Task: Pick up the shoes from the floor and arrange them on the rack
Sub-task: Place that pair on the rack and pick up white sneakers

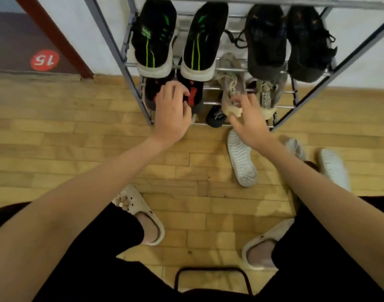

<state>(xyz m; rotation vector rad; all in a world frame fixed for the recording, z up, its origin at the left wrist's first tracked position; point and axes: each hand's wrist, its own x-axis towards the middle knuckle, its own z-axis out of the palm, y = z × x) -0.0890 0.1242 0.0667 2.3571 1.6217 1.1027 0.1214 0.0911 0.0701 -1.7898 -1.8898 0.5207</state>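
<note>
- Nearest the lens: black metal stool frame [212,277] between two feet in cream clogs.
- Left hand [172,114], fingers curled, grips black-and-red sneaker [194,95] on grey metal rack [112,38], lower tier.
- Right hand [248,123] pinches beige laced sneaker [231,92] at its heel, same tier.
- White shoe [242,164] lies sole-up on wooden floor [77,136].

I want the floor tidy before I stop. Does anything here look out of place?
Yes. A white shoe lies on the floor in front of the rack, flipped with its ribbed sole up. Two more pale shoes lie loose on the floor to its right, partly hidden by the right forearm.
</note>
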